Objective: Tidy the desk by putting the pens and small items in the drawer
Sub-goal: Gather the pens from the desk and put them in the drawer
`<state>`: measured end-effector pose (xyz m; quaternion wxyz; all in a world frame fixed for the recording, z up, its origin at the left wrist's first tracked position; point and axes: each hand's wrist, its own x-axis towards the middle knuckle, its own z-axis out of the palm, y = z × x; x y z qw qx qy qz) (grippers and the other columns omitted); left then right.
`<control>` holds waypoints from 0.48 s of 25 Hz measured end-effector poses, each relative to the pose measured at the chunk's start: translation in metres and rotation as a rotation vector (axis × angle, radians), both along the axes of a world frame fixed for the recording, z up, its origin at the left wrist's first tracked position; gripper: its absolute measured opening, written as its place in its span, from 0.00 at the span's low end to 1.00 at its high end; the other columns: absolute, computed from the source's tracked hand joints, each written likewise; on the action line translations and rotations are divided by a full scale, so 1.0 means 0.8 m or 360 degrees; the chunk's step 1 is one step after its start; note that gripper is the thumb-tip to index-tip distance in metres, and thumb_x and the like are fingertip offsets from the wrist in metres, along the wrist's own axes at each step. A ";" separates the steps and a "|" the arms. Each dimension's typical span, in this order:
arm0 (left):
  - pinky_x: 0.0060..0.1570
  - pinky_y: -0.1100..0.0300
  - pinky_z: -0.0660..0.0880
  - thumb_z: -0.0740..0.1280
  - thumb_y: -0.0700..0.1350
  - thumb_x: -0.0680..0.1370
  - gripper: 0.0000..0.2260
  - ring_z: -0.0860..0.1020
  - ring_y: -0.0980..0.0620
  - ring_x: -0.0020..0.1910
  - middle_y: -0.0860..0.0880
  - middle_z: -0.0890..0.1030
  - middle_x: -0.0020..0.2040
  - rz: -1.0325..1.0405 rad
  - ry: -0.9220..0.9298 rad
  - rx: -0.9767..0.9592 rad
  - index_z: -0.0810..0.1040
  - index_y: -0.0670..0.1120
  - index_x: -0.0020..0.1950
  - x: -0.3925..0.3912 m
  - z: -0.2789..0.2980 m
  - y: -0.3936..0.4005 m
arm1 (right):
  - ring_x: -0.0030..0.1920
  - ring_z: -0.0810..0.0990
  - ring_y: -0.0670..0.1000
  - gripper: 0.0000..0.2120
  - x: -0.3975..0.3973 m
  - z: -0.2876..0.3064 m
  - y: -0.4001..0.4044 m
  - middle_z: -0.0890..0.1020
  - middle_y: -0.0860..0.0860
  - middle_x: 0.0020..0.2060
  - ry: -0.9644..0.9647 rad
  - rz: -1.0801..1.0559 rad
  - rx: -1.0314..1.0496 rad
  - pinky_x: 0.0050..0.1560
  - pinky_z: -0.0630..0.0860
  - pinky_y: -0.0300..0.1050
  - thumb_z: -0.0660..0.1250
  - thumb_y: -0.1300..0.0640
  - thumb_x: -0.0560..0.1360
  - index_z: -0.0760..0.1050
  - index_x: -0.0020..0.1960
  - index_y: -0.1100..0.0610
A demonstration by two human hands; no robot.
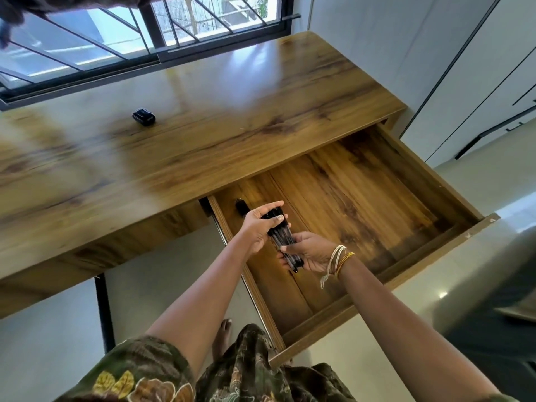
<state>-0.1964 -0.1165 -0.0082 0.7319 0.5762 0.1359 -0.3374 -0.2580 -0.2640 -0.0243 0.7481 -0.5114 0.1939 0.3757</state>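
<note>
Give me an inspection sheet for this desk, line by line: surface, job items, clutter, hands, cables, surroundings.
Surface: wooden desk, glossy.
Job's things: bundle of pens held over the open drawer; small black item already inside; small black object on the desktop.
Clutter: nothing seen.
Grippers: left hand and right hand both grip the pens.
Cables: nothing seen.
Surroundings: barred window behind, white cabinets at right.

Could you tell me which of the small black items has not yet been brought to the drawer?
The small black box lying alone on the desk top. The pens are held by both hands over the open drawer, and another black item already lies inside it.
</note>
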 end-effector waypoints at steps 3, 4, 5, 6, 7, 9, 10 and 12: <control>0.51 0.47 0.81 0.65 0.30 0.77 0.16 0.82 0.42 0.52 0.37 0.81 0.56 -0.0017 0.0004 0.0116 0.78 0.43 0.62 0.002 -0.015 0.002 | 0.42 0.82 0.53 0.09 0.005 -0.009 0.015 0.81 0.58 0.42 -0.0026 0.0038 -0.0286 0.47 0.80 0.48 0.64 0.68 0.76 0.73 0.56 0.65; 0.53 0.46 0.80 0.65 0.30 0.77 0.16 0.82 0.41 0.53 0.38 0.81 0.55 -0.0017 0.0022 0.0163 0.79 0.43 0.62 0.002 -0.022 0.003 | 0.42 0.82 0.53 0.07 0.004 -0.013 0.022 0.80 0.58 0.42 -0.0037 0.0044 -0.0361 0.47 0.79 0.48 0.64 0.68 0.76 0.73 0.55 0.64; 0.55 0.45 0.79 0.65 0.30 0.76 0.17 0.82 0.41 0.54 0.37 0.81 0.56 -0.0012 0.0043 0.0207 0.79 0.43 0.62 0.002 -0.031 0.005 | 0.41 0.81 0.53 0.06 0.004 -0.018 0.030 0.80 0.58 0.41 -0.0036 0.0058 -0.0425 0.47 0.79 0.48 0.63 0.69 0.76 0.73 0.53 0.64; 0.55 0.45 0.79 0.65 0.30 0.76 0.17 0.82 0.40 0.54 0.37 0.80 0.56 -0.0020 0.0084 0.0254 0.78 0.42 0.63 0.001 -0.039 0.006 | 0.40 0.81 0.53 0.06 0.003 -0.025 0.037 0.79 0.58 0.41 -0.0008 0.0078 -0.0482 0.45 0.79 0.48 0.62 0.69 0.77 0.72 0.53 0.64; 0.56 0.45 0.78 0.65 0.30 0.76 0.17 0.82 0.41 0.54 0.38 0.80 0.57 -0.0039 0.0126 0.0302 0.78 0.43 0.63 0.001 -0.048 0.007 | 0.40 0.80 0.53 0.07 0.003 -0.032 0.042 0.79 0.58 0.41 0.0041 0.0095 -0.0519 0.43 0.79 0.47 0.62 0.69 0.77 0.71 0.54 0.65; 0.58 0.44 0.77 0.66 0.32 0.77 0.18 0.80 0.42 0.57 0.39 0.78 0.61 -0.0105 0.0217 0.0414 0.77 0.46 0.63 0.006 -0.062 0.008 | 0.39 0.80 0.53 0.10 0.005 -0.048 0.049 0.78 0.58 0.40 0.0160 0.0100 -0.0552 0.41 0.78 0.49 0.60 0.70 0.77 0.69 0.58 0.65; 0.59 0.44 0.77 0.66 0.34 0.77 0.18 0.78 0.42 0.59 0.40 0.77 0.63 -0.0120 0.0277 0.0470 0.76 0.48 0.65 0.009 -0.065 0.007 | 0.39 0.79 0.53 0.11 0.007 -0.054 0.051 0.78 0.58 0.40 0.0210 0.0085 -0.0562 0.41 0.77 0.49 0.60 0.70 0.77 0.68 0.59 0.65; 0.59 0.43 0.76 0.65 0.38 0.79 0.21 0.74 0.40 0.64 0.40 0.73 0.67 -0.0121 0.0375 0.0569 0.69 0.48 0.71 0.014 -0.063 0.007 | 0.38 0.80 0.53 0.12 0.009 -0.065 0.056 0.78 0.58 0.40 0.0285 0.0074 -0.0628 0.40 0.79 0.49 0.60 0.70 0.77 0.68 0.60 0.64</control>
